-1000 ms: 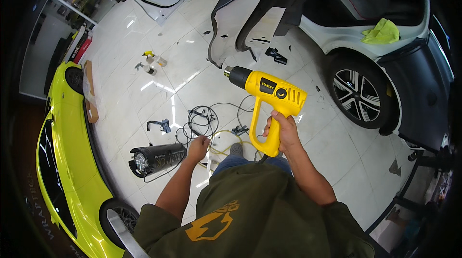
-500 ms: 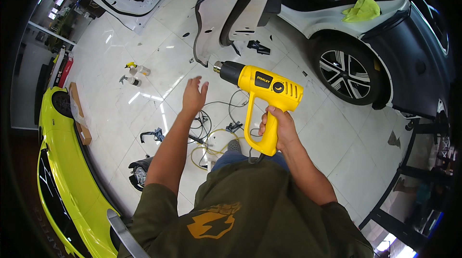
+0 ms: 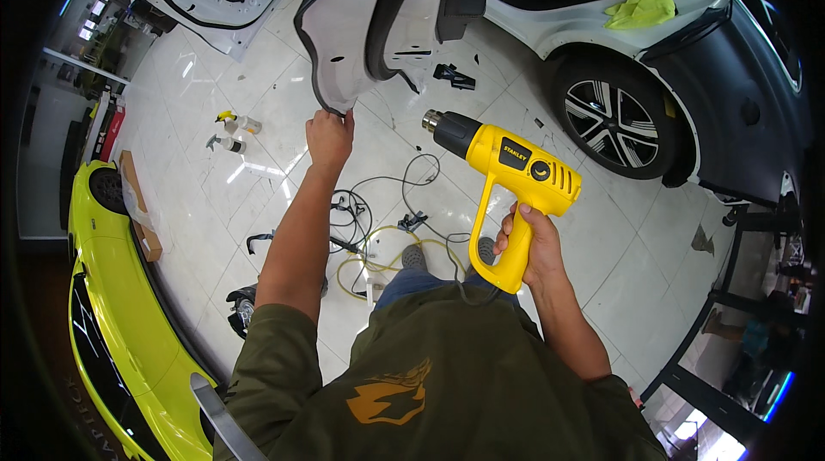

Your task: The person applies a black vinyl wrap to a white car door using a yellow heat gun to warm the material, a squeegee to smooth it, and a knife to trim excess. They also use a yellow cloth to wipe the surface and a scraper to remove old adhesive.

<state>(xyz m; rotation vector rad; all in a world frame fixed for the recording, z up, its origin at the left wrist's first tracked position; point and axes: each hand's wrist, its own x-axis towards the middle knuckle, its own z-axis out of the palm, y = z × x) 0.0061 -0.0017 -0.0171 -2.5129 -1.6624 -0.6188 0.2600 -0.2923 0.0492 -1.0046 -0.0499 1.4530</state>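
Observation:
My right hand point(image 3: 534, 246) is wrapped round the handle of a yellow and black heat gun point(image 3: 524, 164), whose metal nozzle points up and to the left. A grey cord hangs from the bottom of its handle. Ahead of me, a car body panel point(image 3: 344, 23), pale on this side with a dark curved edge, reaches down into view from the top. At its lower corner my left hand point(image 3: 329, 139) is closed on the edge, fingers pinched together. The nozzle stands apart from the panel, to the right of that corner.
Cables point(image 3: 369, 220) lie looped on the tiled floor near my feet. Spray bottles point(image 3: 236, 126) stand at left, beyond a bright green car point(image 3: 129, 315). A white car's wheel point(image 3: 614, 122) is at right, with a green cloth point(image 3: 643, 6) above it. Black parts point(image 3: 454, 76) lie near the panel.
My left hand has moved forward and closed on the panel's lower corner. The heat gun has shifted to the right in my right hand. The panel appears farther left in view.

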